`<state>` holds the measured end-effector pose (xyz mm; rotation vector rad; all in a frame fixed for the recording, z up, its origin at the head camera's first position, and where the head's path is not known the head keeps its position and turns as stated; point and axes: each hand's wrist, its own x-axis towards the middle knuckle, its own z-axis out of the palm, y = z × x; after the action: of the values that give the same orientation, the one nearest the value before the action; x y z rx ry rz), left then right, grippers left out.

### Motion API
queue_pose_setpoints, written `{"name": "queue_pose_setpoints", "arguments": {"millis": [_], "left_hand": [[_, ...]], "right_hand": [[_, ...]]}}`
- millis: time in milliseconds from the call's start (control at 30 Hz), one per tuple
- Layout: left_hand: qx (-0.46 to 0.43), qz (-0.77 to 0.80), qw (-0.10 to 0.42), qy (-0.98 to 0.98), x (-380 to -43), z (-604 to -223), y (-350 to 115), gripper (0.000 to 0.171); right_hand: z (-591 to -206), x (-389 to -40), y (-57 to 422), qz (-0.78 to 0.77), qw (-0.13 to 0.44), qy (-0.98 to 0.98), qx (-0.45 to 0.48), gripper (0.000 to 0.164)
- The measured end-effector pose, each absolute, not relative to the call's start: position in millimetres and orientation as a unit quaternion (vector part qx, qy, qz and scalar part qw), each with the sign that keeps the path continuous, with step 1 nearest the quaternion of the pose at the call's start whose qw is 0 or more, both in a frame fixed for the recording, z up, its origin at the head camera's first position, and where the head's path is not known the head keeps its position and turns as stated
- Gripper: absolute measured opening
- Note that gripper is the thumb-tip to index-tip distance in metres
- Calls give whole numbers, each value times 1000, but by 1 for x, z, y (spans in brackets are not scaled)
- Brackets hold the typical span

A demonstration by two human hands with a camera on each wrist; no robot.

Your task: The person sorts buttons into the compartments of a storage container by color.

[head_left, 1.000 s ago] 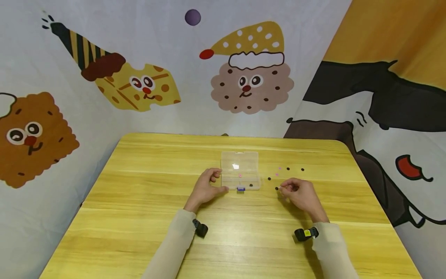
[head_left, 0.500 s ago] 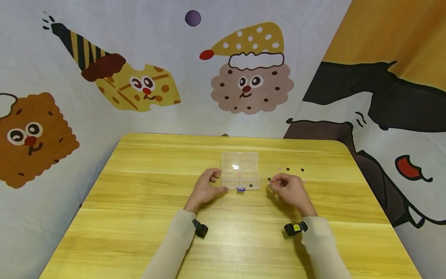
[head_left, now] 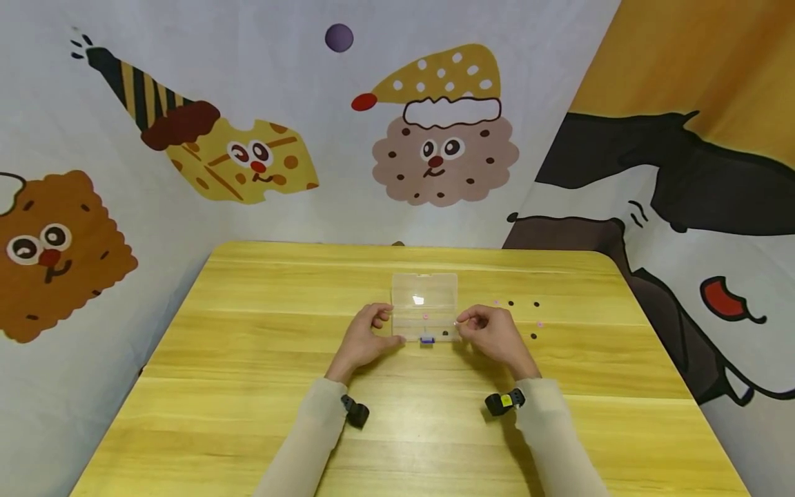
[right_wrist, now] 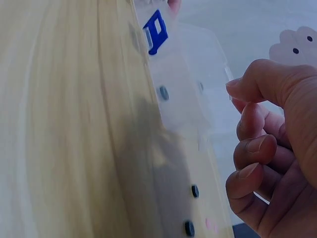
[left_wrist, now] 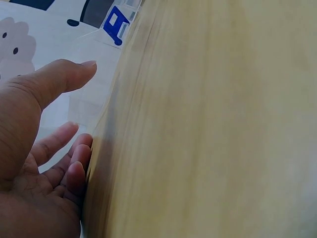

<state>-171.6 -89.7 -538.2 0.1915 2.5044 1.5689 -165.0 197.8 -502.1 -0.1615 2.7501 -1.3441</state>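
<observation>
At left, a person's left hand (head_left: 365,338) is framing the left end of a clear box (head_left: 410,331), thumb lying at the near corner, fingers loosely bent and spread from it. A light, steady brace is probably best there, as so slight a box is likely to slide. The box is sitting on the wood-grained surface (head_left: 248,386), its lid (head_left: 441,290) standing open behind, a blue latch (head_left: 427,339) showing in front. Inside, a pink piece (head_left: 425,316) is lying farther back and a black piece (head_left: 445,333) nearer the right front. At the right wall, the right hand (head_left: 495,337) is closing thumb and index finger, its grip apparently pinching a tiny pale piece (head_left: 456,322), mostly hidden. Clearing the rim, then releasing low, should be limiting any bounce. Farther right, three loose black pieces (head_left: 511,303) and two loose pink pieces (head_left: 539,324) are dotting the surface.
</observation>
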Motion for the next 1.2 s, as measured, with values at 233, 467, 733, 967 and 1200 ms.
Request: {"name": "queue_pose_setpoints", "arguments": {"millis": [233, 467, 733, 967, 1200], "left_hand": [[64, 523, 86, 846, -172, -538, -91, 67], [65, 532, 76, 841, -170, -535, -89, 66], [66, 530, 72, 842, -170, -536, -89, 66], [71, 523, 70, 847, -171, -539, -90, 66], [68, 523, 71, 847, -173, -540, -89, 67]], "right_hand": [[-500, -169, 181, -450, 46, 888, -77, 5], [-500, -170, 167, -453, 58, 886, -80, 6], [-502, -174, 151, -455, 54, 884, -99, 4], [-501, -176, 139, -453, 62, 883, -109, 4], [-500, -177, 134, -461, 79, 877, -110, 5]]}}
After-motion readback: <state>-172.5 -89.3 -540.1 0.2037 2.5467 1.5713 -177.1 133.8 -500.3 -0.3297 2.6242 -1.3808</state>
